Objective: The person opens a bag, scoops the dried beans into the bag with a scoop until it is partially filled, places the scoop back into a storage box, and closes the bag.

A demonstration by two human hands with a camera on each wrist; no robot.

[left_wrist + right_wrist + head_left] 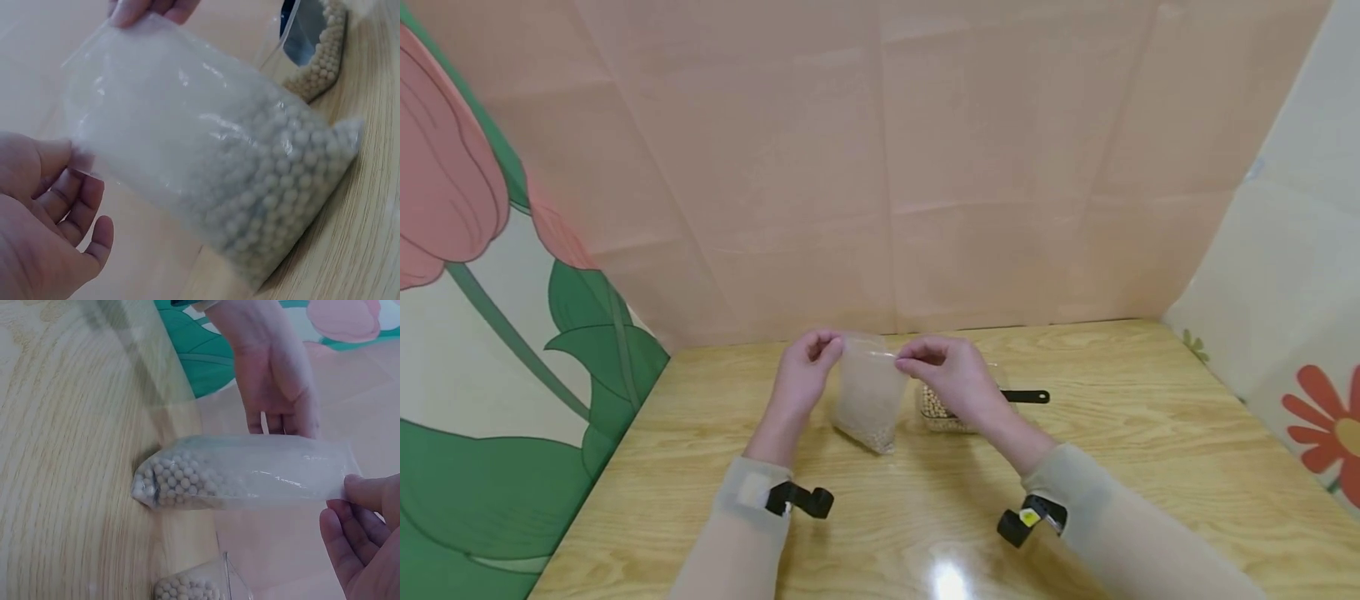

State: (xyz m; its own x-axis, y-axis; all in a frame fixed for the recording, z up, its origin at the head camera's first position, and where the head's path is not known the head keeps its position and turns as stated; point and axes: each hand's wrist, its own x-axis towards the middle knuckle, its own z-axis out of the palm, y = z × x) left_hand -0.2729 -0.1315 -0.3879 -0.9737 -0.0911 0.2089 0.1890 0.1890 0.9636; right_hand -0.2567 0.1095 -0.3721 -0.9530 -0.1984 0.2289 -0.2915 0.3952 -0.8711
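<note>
A clear plastic bag (871,392) with small pale round beads in its bottom stands upright, its lower edge at the table. My left hand (805,367) pinches one top corner of the bag between thumb and finger. The opposite top corner is pinched by my right hand (946,371). In the left wrist view the beads (269,181) fill the lower part of the bag, and the upper part holds none. Just behind my right hand sits a clear container (936,417) of similar beads, partly hidden by that hand; a black handle (1026,397) sticks out on its right.
The wood-grain table (715,467) reaches back to a pink sheet (880,167) hung behind it. A flower-printed sheet (610,333) borders the left side, and another printed sheet (1285,333) the right. A dark scoop-like piece (304,31) rests in the container.
</note>
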